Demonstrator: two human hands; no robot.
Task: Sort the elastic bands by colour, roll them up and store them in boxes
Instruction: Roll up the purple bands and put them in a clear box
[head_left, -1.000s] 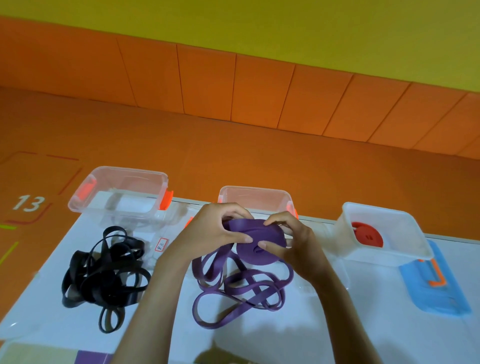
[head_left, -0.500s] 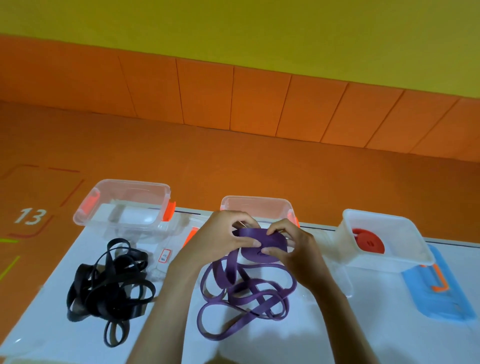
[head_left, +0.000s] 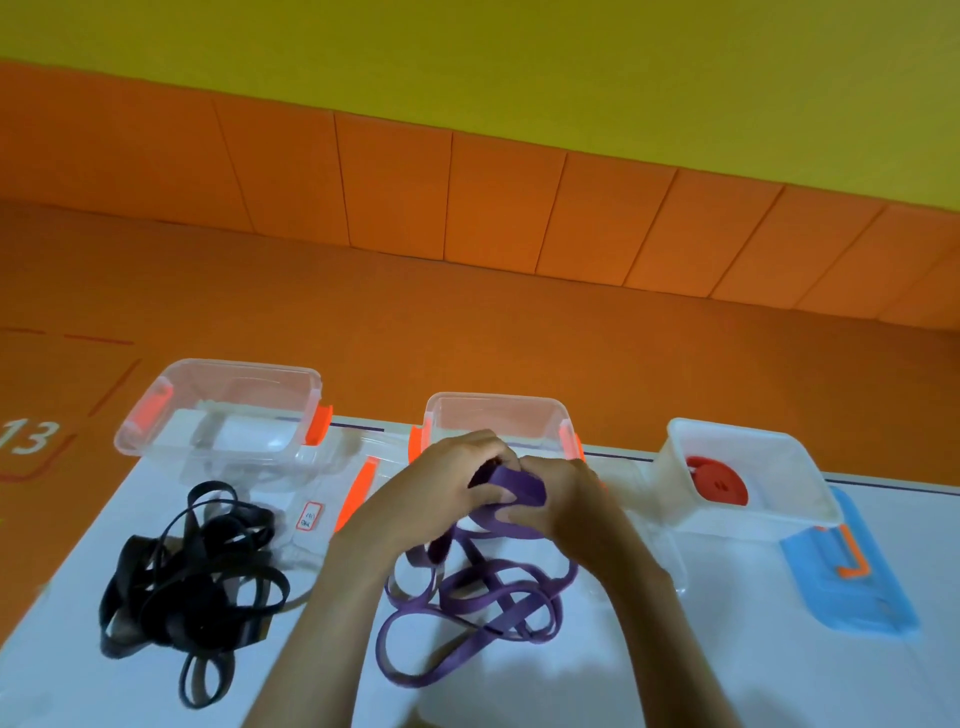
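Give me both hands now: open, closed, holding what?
Left hand: closed on the purple band roll.
Right hand: closed on the same purple band roll, its loose tail trailing on the table.

Bright, even light across the whole scene, colours punchy and saturated. The white tabletop (head_left: 727, 649) glows pale bluish, and soft dim shadows pool along the bottom edge beneath the forearms. The clear boxes (head_left: 218, 410) catch gentle highlights on their rims, no harsh glare. Wide-angle bending is obvious: the wall panel line (head_left: 467, 135) slopes and curves toward the corners. Everything is slightly soft, and the fingers (head_left: 498, 499) look a touch smeared, edges not crisp.
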